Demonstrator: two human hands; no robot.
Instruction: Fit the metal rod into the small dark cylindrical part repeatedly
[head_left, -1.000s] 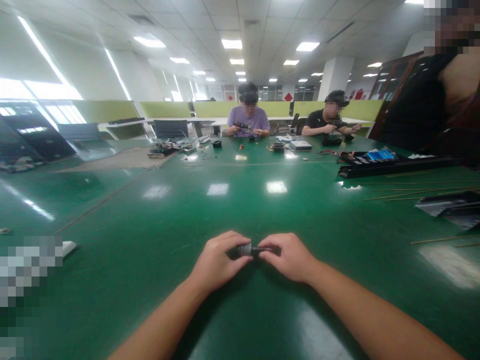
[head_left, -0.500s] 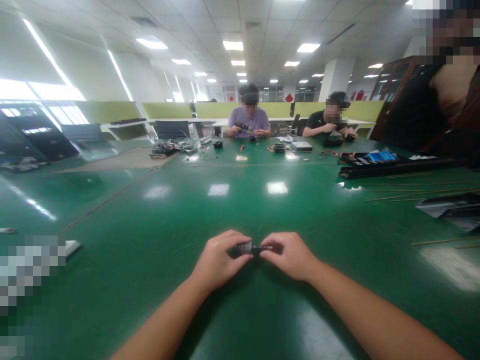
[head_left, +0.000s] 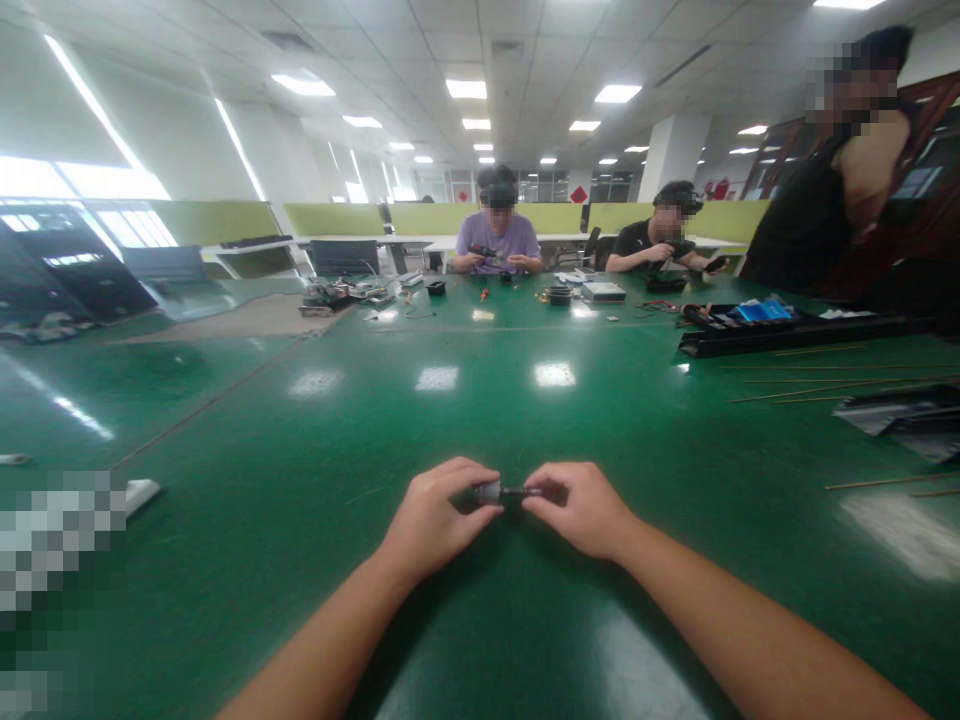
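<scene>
- The small held part [head_left: 491, 492]: grey on its thicker section, near-black along its thin shaft.
- The desk [head_left: 480, 430]: deep glossy green, spotted with white reflections, with a dull brown patch [head_left: 232, 320] toward the far left.
- The thin rods [head_left: 825, 380] on the right: brassy yellow.
- The long channel [head_left: 787, 338] behind them: black, with a bright blue piece [head_left: 763, 311] above it.
- The small tool [head_left: 484, 295] at the far side: orange.
- Clothing across the room: a purple shirt [head_left: 519, 238], a black shirt [head_left: 631, 238] and a black sleeveless top [head_left: 799, 215].
- The partitions [head_left: 330, 218]: plain yellow-green.
- The diamond sign [head_left: 578, 194]: solid red.
- The ceiling [head_left: 420, 50]: whitish, ruled into a grid.
- The cabinet [head_left: 934, 150]: reddish brown.
</scene>
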